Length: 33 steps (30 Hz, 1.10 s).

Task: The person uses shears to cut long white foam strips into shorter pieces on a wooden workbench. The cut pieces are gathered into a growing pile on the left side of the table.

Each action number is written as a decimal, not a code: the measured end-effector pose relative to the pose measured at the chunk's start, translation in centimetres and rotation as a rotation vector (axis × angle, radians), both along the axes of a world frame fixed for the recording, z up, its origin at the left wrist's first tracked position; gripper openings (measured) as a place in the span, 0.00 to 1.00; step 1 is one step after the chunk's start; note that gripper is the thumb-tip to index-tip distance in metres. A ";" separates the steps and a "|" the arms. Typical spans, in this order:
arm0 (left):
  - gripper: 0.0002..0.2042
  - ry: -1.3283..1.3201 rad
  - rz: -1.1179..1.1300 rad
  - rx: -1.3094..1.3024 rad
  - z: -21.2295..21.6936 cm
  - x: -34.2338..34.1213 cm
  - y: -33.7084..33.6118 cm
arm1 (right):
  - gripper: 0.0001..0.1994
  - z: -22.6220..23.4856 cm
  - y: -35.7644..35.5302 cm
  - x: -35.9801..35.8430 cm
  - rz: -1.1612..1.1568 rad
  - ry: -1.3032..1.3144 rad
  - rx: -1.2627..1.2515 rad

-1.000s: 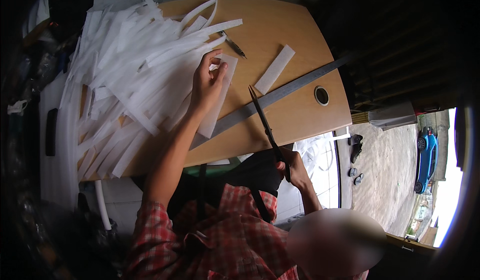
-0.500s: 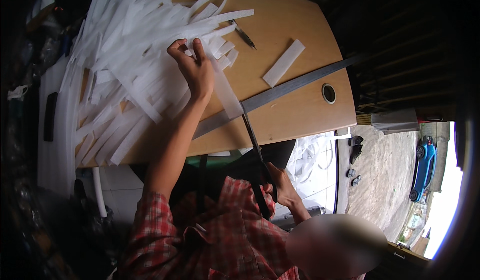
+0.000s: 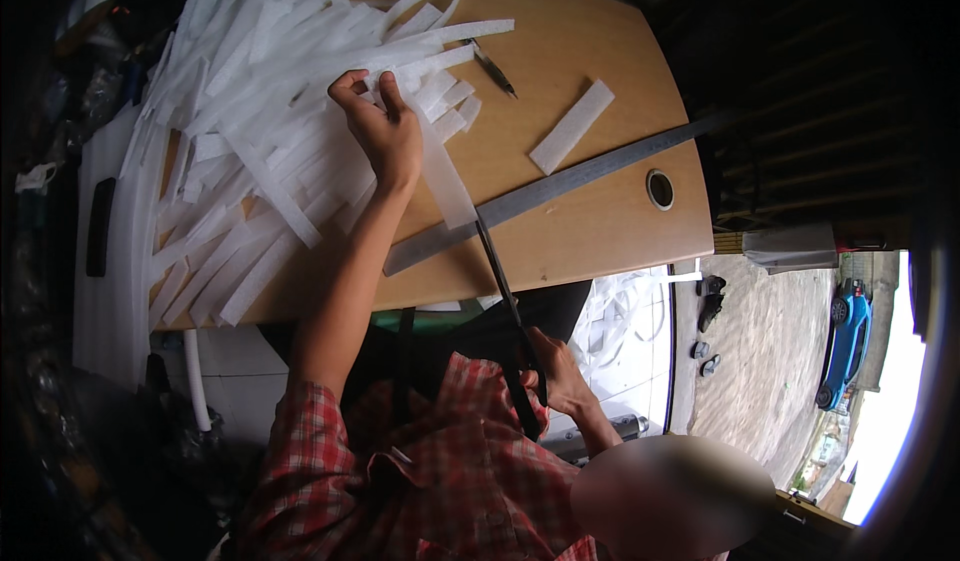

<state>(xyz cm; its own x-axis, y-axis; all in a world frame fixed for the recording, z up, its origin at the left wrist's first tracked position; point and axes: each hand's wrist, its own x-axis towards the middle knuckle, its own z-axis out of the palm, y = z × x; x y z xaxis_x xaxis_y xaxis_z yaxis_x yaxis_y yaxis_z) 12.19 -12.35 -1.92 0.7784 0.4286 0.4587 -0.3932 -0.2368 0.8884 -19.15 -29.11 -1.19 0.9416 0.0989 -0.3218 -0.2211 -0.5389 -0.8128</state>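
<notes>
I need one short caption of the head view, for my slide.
Left hand holding a white strip, right hand holding scissors, their tips at the strip's lower end.

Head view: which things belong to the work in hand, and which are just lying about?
Work in hand:
white strip, held by the left hand
scissors in the right hand
probably the strip pile and ruler

Apparently lying about:
pen-like tool
shoes
blue car

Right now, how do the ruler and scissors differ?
The ruler lies flat on the table, while the scissors are in the right hand. The ruler is grey, but the scissors look black. The ruler looks longer than the scissors. Both are long and thin.
</notes>
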 end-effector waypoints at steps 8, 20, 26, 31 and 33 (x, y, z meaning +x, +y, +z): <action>0.11 -0.061 0.037 0.080 -0.2 0.3 -0.2 | 0.44 -0.9 -0.2 -0.1 0.020 -0.005 0.009; 0.12 -0.022 0.003 0.088 -0.2 0.0 -0.4 | 0.43 -0.6 -0.3 0.0 0.007 0.015 0.018; 0.11 0.011 -0.079 0.039 0.0 -1.1 -1.5 | 0.45 -0.9 -0.2 0.7 -0.026 0.016 -0.009; 0.13 0.036 -0.134 0.038 -0.6 -1.5 -1.8 | 0.43 -0.7 0.2 1.3 -0.048 -0.032 0.039; 0.14 0.040 -0.149 0.054 -0.7 -1.6 -1.8 | 0.43 -0.7 0.3 1.3 -0.059 -0.035 0.052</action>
